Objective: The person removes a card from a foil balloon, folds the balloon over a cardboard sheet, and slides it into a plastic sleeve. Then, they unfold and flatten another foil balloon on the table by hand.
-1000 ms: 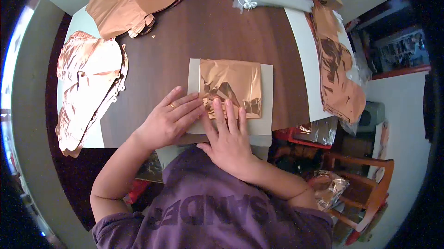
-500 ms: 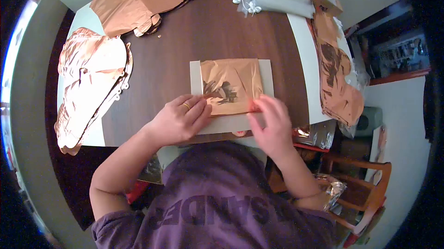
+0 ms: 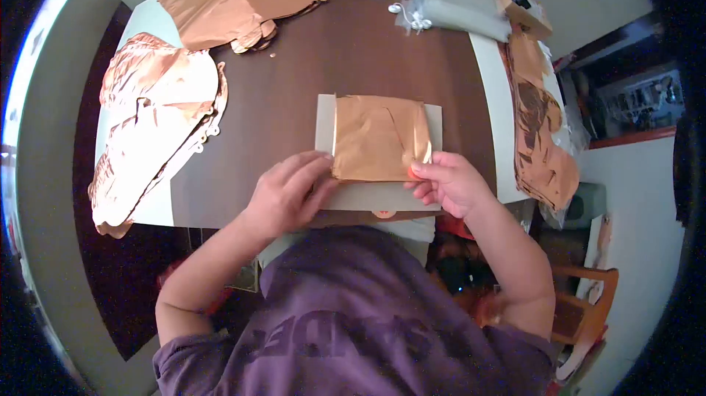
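Note:
A copper-coloured foil balloon (image 3: 379,135), folded into a flat square, lies on a pale grey card (image 3: 353,196) near the table's front edge. My right hand (image 3: 452,184) pinches its lower right corner, where a small orange-red patch shows at the thumb tip. What that patch is I cannot make out. My left hand (image 3: 290,190) rests by the lower left corner with its fingers loosely bent and the thumb apart. Its fingertips are at the foil's left edge, and nothing is seen in its grasp.
Flat copper foil balloons with small tabs lie at the left (image 3: 158,120) and back left (image 3: 220,10) of the brown table (image 3: 272,109). More foil (image 3: 540,131) lies along the right edge. Clear plastic bags (image 3: 463,6) and a small box (image 3: 526,6) stand at the back right.
The view has shifted a little. My left hand has drawn back off the foil to its left edge. The foil's top looks smoother, and my right hand has turned at the lower right corner.

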`<action>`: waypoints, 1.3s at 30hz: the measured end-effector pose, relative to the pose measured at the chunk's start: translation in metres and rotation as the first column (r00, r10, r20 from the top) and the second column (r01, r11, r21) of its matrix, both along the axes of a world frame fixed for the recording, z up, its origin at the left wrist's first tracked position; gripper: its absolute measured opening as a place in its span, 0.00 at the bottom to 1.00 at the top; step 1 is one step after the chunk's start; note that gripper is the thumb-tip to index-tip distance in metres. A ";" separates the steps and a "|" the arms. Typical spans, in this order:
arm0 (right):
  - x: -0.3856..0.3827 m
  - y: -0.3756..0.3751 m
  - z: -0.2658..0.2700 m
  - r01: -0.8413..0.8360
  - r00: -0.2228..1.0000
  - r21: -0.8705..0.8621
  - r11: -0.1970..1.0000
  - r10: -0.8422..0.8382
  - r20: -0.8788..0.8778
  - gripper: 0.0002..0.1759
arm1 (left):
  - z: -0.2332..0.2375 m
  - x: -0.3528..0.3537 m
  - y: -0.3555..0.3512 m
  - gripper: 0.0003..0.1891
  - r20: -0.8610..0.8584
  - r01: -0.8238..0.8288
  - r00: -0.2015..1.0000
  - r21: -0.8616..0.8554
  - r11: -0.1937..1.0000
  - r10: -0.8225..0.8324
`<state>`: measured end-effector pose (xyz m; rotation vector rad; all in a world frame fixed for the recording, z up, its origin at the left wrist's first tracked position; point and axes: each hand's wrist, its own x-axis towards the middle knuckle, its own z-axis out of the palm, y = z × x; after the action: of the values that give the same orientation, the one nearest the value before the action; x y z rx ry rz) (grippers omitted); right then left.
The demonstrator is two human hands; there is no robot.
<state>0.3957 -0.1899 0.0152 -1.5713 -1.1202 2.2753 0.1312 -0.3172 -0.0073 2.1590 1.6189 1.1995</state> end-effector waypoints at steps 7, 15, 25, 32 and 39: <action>0.005 -0.007 -0.009 0.041 0.999 0.028 0.999 -0.041 0.013 0.13 | 0.022 0.006 0.003 0.35 0.618 0.120 0.685 -0.618 0.777 0.386; 0.000 -0.017 -0.010 0.019 1.000 0.132 0.991 -0.022 0.022 0.15 | 0.025 0.006 0.043 0.37 0.561 0.253 0.730 -0.753 0.607 0.390; 0.004 -0.020 -0.010 0.110 0.992 0.165 0.980 -0.098 -0.080 0.15 | 0.016 0.006 0.042 0.13 0.607 0.290 0.649 -0.755 0.588 0.459; -0.001 -0.023 -0.009 0.165 0.985 0.209 0.964 -0.151 -0.078 0.21 | 0.018 0.001 0.047 0.08 0.646 0.417 0.577 -0.759 0.500 0.499; -0.001 -0.030 -0.003 0.301 0.951 0.273 0.914 -0.266 -0.157 0.30 | 0.018 0.001 0.052 0.08 0.642 0.397 0.578 -0.760 0.514 0.504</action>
<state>0.3951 -0.2199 0.0127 -1.3650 -1.0622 1.8858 0.1322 -0.2654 0.0102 0.6492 1.3237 0.8311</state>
